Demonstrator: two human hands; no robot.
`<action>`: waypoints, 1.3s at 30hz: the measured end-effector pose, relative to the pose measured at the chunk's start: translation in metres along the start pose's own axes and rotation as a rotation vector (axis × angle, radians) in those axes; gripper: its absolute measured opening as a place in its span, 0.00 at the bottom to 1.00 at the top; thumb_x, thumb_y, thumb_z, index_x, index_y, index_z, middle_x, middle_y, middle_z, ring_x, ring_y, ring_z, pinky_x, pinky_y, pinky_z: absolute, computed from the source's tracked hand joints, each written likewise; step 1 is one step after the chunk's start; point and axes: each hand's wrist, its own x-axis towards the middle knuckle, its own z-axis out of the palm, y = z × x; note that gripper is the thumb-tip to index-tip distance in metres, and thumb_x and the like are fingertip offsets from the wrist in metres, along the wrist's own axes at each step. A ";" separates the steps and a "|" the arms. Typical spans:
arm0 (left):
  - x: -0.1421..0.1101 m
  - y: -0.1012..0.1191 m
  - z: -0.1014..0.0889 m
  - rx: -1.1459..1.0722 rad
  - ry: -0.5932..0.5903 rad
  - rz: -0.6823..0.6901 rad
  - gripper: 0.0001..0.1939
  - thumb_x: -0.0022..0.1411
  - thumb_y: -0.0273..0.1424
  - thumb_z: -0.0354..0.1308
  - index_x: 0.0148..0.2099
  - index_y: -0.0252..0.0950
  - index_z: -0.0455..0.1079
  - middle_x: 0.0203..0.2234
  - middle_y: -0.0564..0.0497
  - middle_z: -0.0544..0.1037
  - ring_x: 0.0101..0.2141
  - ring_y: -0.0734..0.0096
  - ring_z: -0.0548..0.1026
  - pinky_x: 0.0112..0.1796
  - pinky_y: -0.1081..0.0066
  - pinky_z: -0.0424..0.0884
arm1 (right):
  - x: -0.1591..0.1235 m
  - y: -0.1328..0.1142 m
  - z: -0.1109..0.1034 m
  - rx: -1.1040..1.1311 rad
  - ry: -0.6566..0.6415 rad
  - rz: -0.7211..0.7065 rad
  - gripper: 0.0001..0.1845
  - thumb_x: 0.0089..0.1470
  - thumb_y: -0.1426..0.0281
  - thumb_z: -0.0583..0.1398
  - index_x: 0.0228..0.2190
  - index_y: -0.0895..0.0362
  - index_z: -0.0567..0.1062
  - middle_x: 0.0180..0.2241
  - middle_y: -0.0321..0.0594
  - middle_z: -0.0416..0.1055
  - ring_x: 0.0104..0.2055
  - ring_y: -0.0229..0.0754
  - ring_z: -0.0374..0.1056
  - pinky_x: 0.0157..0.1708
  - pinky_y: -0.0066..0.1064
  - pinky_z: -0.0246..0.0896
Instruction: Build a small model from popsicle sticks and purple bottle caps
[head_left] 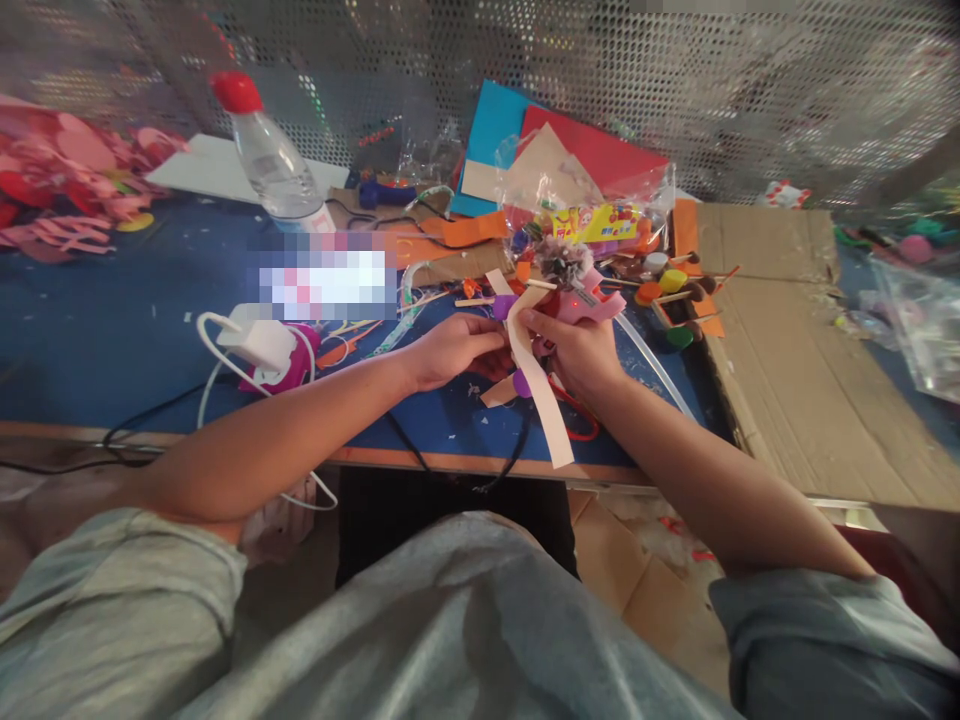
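Note:
Over the front of the blue table my two hands meet at a small craft piece. My right hand [583,350] is closed, its thumb pressing a long beige paper strip [541,392] that curls down past the table edge. Left of the strip my left hand [457,350] has its fingers pinched together; what lies between the fingertips is hidden. Purple round pieces [523,383] show beside the strip. Just beyond my right hand are a pink paper piece [592,305] and a greyish fluffy pompom [562,262].
A red-capped bottle [277,165] stands at the back left, near a blurred bright rectangle [330,283]. A white charger [259,340] with a cable sits left. Small paint pots [673,280] and flat cardboard [810,370] lie right. Coloured sheets [491,130] lean behind.

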 end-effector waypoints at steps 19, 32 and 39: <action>-0.001 0.002 0.001 -0.001 0.006 -0.020 0.10 0.77 0.26 0.68 0.39 0.29 0.85 0.29 0.45 0.87 0.29 0.70 0.85 0.37 0.70 0.83 | 0.005 0.007 -0.006 -0.041 0.024 0.011 0.30 0.37 0.54 0.86 0.36 0.49 0.80 0.33 0.34 0.80 0.29 0.44 0.75 0.30 0.45 0.80; -0.004 0.006 0.004 0.009 -0.017 -0.031 0.37 0.72 0.65 0.67 0.35 0.32 0.85 0.29 0.41 0.87 0.28 0.65 0.85 0.35 0.68 0.81 | 0.002 0.004 -0.004 -0.127 0.053 -0.028 0.27 0.39 0.53 0.84 0.33 0.49 0.79 0.30 0.33 0.75 0.29 0.41 0.69 0.27 0.38 0.70; -0.004 0.004 0.008 0.075 0.056 -0.011 0.12 0.73 0.33 0.75 0.36 0.31 0.85 0.29 0.46 0.88 0.27 0.70 0.84 0.34 0.71 0.81 | -0.005 0.000 -0.005 -0.250 0.035 -0.050 0.25 0.42 0.52 0.83 0.33 0.49 0.81 0.29 0.32 0.77 0.29 0.40 0.69 0.27 0.37 0.69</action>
